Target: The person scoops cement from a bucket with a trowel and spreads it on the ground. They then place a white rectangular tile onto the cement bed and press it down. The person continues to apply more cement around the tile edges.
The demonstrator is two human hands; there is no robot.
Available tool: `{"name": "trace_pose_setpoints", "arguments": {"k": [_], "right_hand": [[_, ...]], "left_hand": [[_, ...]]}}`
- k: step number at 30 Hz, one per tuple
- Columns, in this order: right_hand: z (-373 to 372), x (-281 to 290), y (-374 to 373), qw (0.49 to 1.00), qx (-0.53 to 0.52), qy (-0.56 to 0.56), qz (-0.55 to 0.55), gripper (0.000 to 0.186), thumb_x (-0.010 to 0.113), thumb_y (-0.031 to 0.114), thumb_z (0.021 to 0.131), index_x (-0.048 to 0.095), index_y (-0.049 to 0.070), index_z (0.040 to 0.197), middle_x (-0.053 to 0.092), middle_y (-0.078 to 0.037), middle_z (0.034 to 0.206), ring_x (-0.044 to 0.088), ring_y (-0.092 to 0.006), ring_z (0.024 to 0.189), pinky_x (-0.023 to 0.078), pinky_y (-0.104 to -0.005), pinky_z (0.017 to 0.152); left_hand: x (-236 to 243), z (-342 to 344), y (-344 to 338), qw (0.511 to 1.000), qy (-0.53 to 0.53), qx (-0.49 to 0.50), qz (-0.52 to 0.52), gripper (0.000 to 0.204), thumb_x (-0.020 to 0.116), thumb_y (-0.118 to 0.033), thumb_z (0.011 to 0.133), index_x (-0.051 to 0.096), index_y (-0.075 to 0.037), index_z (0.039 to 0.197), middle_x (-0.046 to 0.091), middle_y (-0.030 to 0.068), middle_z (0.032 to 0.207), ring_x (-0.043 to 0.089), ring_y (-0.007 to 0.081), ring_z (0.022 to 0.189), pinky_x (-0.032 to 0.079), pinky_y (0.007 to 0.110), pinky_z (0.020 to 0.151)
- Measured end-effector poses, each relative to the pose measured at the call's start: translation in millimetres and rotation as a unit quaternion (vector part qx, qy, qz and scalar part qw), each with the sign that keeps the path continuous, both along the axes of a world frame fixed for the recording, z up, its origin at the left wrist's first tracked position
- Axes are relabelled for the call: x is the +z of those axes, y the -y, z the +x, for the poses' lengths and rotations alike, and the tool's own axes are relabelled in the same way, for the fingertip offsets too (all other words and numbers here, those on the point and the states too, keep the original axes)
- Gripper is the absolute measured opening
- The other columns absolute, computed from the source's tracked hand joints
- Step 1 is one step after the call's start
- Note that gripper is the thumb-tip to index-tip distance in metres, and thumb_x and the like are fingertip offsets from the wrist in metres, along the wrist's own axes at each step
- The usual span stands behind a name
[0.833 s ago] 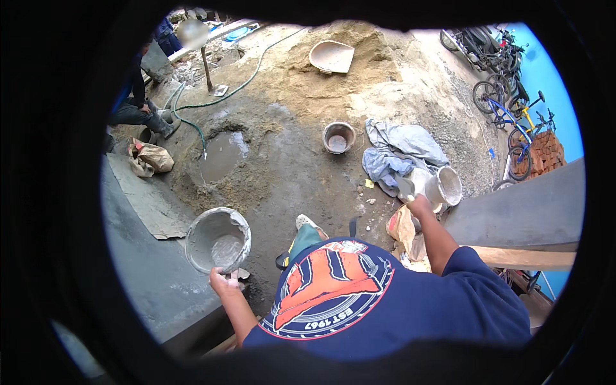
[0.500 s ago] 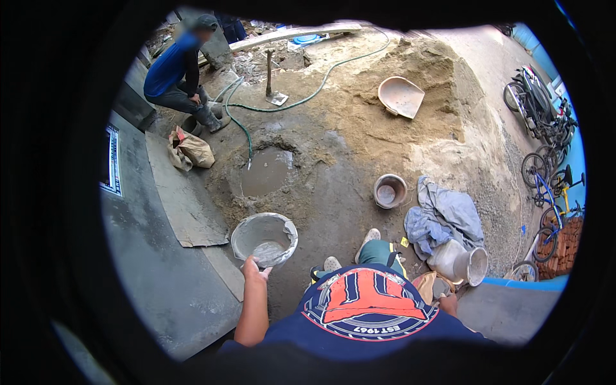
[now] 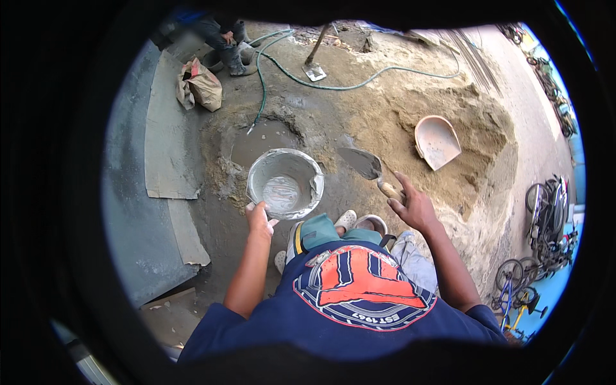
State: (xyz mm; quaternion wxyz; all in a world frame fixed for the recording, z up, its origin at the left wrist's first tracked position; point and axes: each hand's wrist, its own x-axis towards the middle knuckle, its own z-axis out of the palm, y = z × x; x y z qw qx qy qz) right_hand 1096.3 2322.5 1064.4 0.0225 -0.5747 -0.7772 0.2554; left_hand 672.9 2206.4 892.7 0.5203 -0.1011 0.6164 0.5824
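Note:
My left hand (image 3: 258,217) grips the near rim of a grey metal bucket (image 3: 285,183) smeared with cement, with a little wet mix at its bottom. My right hand (image 3: 411,206) holds the wooden handle of a masonry trowel (image 3: 364,165), its pointed steel blade reaching left toward the bucket and hanging just to the bucket's right. Both arms come up past my dark blue shirt with a red and white print. My feet in light shoes stand below the bucket.
A wet mortar puddle (image 3: 260,138) lies beyond the bucket in a sand ring. A sand heap with a pink pan (image 3: 436,141) rises to the right. A green hose (image 3: 308,80), a shovel (image 3: 315,61), a sack (image 3: 201,86), another person's legs at top left, concrete slabs left, bicycles (image 3: 545,212) right.
The view has swung left. My right hand let go of a pale bucket and now holds a trowel out in front. The grey bucket has come to the middle.

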Motion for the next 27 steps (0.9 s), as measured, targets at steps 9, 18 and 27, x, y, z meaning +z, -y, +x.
{"name": "trace_pose_setpoints", "arguments": {"k": [9,18,27], "right_hand": [[-225.1,49.9,-246.5,0.871,0.475,0.124,0.032,0.079,0.074,0.039,0.091,0.040,0.022,0.161,0.077,-0.023,0.101,0.074,-0.0453,0.094,0.059,-0.0551,0.086],[-396.9,-64.2,-370.8,0.890,0.448,-0.082,-0.003,0.030,0.062,0.023,0.103,0.072,0.009,0.127,0.078,-0.021,0.107,0.076,-0.0387,0.098,0.059,-0.0474,0.086],[-495.0,-294.3,-496.6,0.932,0.356,-0.021,-0.061,0.031,0.074,0.029,0.097,0.075,0.004,0.114,0.076,-0.021,0.103,0.076,-0.0348,0.095,0.059,-0.0441,0.088]], "left_hand": [[-4.6,43.7,-87.5,0.994,-0.042,0.095,0.015,0.047,0.065,-0.006,0.080,0.053,-0.011,0.125,0.060,0.0079,0.108,0.061,0.0212,0.092,0.057,0.056,0.073],[-99.8,35.6,-140.8,0.961,0.110,0.235,0.093,0.042,0.059,-0.008,0.079,0.059,-0.014,0.120,0.062,0.0058,0.109,0.062,0.0249,0.091,0.057,0.052,0.077],[-221.6,9.1,-175.6,0.882,0.107,0.442,0.125,0.062,0.060,-0.005,0.074,0.054,-0.009,0.135,0.060,0.0151,0.132,0.064,0.0348,0.117,0.057,0.065,0.093]]}}
